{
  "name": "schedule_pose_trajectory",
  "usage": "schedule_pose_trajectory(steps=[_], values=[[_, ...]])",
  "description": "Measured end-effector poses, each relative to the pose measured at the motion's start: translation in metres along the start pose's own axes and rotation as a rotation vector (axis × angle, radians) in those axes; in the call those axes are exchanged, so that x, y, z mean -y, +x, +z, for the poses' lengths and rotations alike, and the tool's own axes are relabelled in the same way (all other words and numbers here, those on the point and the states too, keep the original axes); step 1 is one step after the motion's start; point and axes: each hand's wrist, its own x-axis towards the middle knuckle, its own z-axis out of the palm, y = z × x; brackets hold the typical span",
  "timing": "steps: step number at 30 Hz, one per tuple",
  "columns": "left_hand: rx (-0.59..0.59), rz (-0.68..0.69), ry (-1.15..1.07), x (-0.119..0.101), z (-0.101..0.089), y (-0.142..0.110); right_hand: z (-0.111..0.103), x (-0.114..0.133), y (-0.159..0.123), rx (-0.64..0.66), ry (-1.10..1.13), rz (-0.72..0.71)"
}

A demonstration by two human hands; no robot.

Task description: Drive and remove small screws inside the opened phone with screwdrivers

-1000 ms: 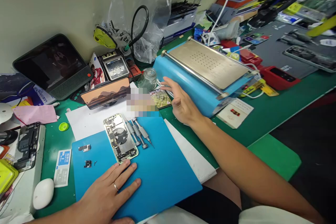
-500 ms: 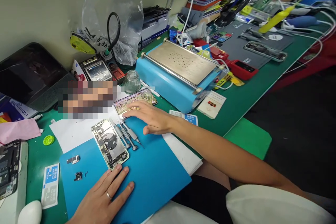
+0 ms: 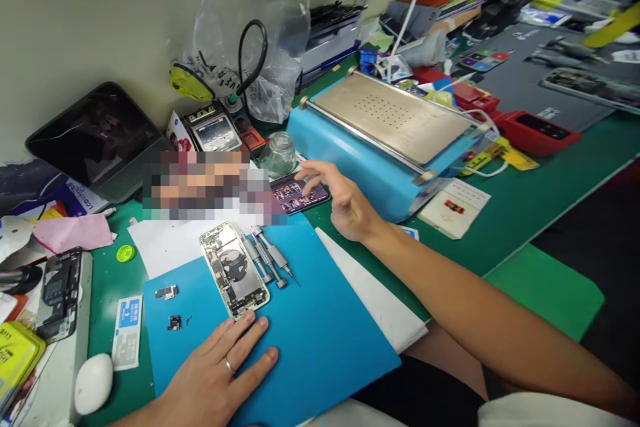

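My left hand (image 3: 215, 367) lies flat on the blue mat (image 3: 345, 327), fingers spread, a ring on one finger. Its fingertips touch the lower end of an opened phone (image 3: 240, 270), whose circuit board and inner parts show. Beside that phone rest several grey precision screwdrivers (image 3: 270, 253). Nothing is held in my right hand (image 3: 347, 207), raised with its fingers apart at the right end of a smartphone (image 3: 305, 195). That phone's lit screen shows rows of small pictures. Small phone parts (image 3: 167, 291) lie on the mat's left side.
A blue machine with a metal plate (image 3: 385, 117) stands behind my right hand. Near it are a glass jar (image 3: 279, 155) and a soldering station (image 3: 217, 137). At left lie a white mouse (image 3: 94, 383) and a green cap (image 3: 125, 253). A pixelated patch hides part of the table.
My right hand has lifted off the smartphone's screen, which went from one large picture to rows of small ones. My left hand stays put. The camera has turned left.
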Motion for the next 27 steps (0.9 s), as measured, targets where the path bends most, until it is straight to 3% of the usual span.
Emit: schedule_pose_trajectory(steps=[8,27], values=[[0.059,-0.043,-0.138,-0.008,-0.021,0.003,0.002,-0.004,-0.001,0.046,-0.006,0.094],[0.085,-0.039,-0.154,-0.009,-0.017,0.002,-0.001,-0.001,-0.002,0.049,-0.038,0.077]])
